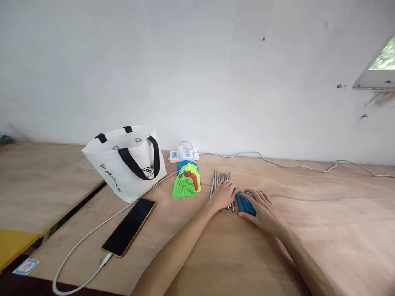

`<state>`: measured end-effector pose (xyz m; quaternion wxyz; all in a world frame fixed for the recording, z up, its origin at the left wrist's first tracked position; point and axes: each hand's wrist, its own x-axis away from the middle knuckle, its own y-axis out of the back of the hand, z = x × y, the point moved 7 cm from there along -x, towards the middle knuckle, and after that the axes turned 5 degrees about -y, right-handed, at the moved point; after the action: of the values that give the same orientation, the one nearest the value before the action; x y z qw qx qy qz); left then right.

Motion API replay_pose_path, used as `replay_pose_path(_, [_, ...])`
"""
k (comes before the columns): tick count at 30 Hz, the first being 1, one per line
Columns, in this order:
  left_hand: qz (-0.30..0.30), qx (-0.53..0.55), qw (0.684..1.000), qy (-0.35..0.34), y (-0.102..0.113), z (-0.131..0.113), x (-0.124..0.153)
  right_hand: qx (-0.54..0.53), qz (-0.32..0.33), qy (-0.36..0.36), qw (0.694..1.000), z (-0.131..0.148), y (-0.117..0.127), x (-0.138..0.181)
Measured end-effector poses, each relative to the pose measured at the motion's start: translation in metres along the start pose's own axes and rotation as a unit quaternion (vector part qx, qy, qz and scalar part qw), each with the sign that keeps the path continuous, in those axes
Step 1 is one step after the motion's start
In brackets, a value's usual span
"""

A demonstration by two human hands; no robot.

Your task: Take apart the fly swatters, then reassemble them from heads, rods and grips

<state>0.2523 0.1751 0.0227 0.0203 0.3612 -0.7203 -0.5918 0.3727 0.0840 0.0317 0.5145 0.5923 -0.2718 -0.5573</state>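
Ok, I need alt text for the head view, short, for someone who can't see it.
Two bare hands rest on a plywood table: the left hand lies on a row of metal rods, the right hand on blue handles. To the left lie coloured mesh swatter heads, a charging phone, a white tote bag and a power strip.

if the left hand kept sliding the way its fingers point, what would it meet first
The left hand lies on the metal rods, fingers pointing right toward the blue handles; it would probably meet those first, with the right hand resting on them.
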Motion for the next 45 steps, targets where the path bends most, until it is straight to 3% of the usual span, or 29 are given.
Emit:
replay_pose_path(6, [0.003,0.021,1.0,-0.003,0.005,-0.001,0.0,0.015,0.01,0.015,1.0,-0.003,-0.008,0.004])
replay_pose_path(12, [-0.034,0.098,0.993,0.064,0.015,0.012,-0.002,-0.003,-0.029,0.036,0.999,0.008,0.008,0.0])
replay_pose_path(16, [-0.032,0.117,0.989,0.08,0.016,0.017,-0.002,-0.029,-0.106,-0.039,0.993,-0.016,0.022,-0.001])
replay_pose_path(19, [-0.031,0.093,0.993,0.069,0.015,0.015,0.0,0.004,-0.165,-0.118,0.979,-0.045,0.036,0.006])
replay_pose_path(22, [-0.028,0.062,0.997,0.045,0.013,0.01,0.001,0.052,-0.19,-0.142,0.97,-0.061,0.048,0.014])
replay_pose_path(32, [-0.01,0.019,1.0,0.019,0.008,0.006,0.003,0.08,-0.155,-0.163,0.971,-0.078,0.062,0.022])
replay_pose_path(37, [-0.009,0.021,1.0,0.018,0.008,0.006,0.003,0.054,-0.119,-0.159,0.979,-0.083,0.055,0.023])
replay_pose_path(41, [-0.012,0.021,1.0,0.016,0.008,0.006,0.003,0.074,-0.129,-0.18,0.972,-0.088,0.055,0.025])
replay_pose_path(45, [-0.013,0.019,1.0,0.017,0.008,0.006,0.003,0.038,-0.117,-0.144,0.982,-0.086,0.055,0.025])
